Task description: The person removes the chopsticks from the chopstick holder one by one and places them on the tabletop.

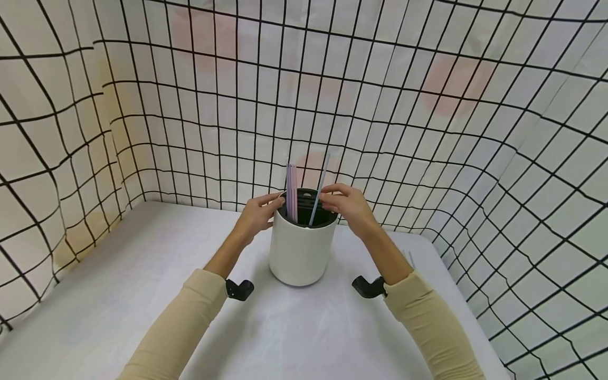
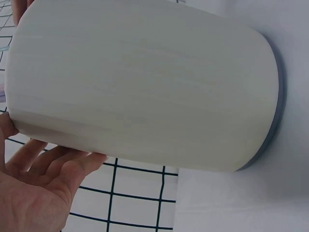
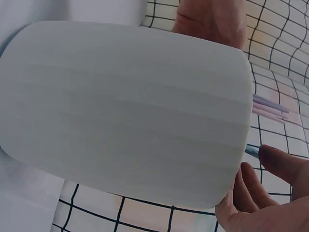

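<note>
A white cylindrical container (image 1: pixel 300 253) with a dark inside stands upright on the table. Several purple and pink straws (image 1: pixel 292 192) lean together on its left inner side. A light blue straw (image 1: pixel 320 187) tilts out of the opening further right. My left hand (image 1: pixel 258 215) holds the container at its rim, thumb at the top edge and fingers along the outside wall (image 2: pixel 145 87). At the opposite side, my right hand (image 1: pixel 349 208) pinches the blue straw (image 3: pixel 252 151) near the rim, its other fingers beside the container. The straws' lower ends are mostly hidden inside.
A black wire grid (image 1: pixel 323 100) rises behind and along both sides of the white table (image 1: pixel 304 338). Close to my right forearm, a thin pale blue stick (image 1: pixel 411 258) lies on the table, partly hidden. Black wrist mounts (image 1: pixel 239 290) sit under both forearms.
</note>
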Action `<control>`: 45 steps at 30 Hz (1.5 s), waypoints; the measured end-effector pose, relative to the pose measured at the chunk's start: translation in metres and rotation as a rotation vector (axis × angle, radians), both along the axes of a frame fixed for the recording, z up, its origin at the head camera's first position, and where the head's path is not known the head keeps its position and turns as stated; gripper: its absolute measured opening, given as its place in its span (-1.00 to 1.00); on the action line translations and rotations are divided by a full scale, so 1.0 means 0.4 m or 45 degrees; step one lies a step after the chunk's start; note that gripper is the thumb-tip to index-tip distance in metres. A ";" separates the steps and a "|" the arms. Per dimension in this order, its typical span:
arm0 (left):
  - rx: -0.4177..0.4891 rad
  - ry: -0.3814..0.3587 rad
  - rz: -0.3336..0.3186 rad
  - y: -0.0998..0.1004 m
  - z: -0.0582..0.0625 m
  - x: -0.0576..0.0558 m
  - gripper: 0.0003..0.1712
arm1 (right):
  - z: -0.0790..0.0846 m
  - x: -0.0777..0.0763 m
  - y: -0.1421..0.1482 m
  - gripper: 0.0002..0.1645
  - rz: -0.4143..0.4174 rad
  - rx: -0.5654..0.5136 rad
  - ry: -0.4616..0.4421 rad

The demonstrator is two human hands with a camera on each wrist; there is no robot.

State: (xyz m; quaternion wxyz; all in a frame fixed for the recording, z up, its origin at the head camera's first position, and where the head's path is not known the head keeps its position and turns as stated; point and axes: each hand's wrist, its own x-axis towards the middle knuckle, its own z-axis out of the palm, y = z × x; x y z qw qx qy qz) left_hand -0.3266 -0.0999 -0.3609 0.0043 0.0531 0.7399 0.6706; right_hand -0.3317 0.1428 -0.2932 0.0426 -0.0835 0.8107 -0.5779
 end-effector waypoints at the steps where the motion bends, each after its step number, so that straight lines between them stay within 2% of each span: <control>1: -0.002 -0.001 0.001 0.000 0.001 0.000 -0.43 | -0.002 0.000 -0.002 -0.58 -0.008 0.012 0.000; 9: 0.004 -0.003 -0.005 -0.002 0.003 0.002 -0.42 | -0.018 0.001 -0.016 -0.58 -0.056 0.068 0.031; 19: -0.004 -0.005 0.002 0.001 -0.002 -0.003 -0.42 | -0.018 0.007 -0.013 -0.57 -0.094 0.017 0.047; 22: -0.006 -0.012 0.008 0.002 -0.005 -0.003 -0.43 | -0.008 0.005 -0.012 -0.59 -0.089 -0.055 0.027; 27: -0.006 -0.001 0.016 -0.001 -0.004 -0.001 -0.44 | 0.028 0.007 -0.012 -0.57 -0.066 -0.181 0.050; 39: 0.010 -0.017 0.002 0.002 0.004 0.003 -0.42 | 0.156 0.025 0.025 -0.64 -0.166 -0.375 0.179; 45: 0.020 -0.006 -0.007 -0.003 0.000 0.003 -0.42 | 0.198 0.030 0.078 -0.66 -0.212 -0.394 0.178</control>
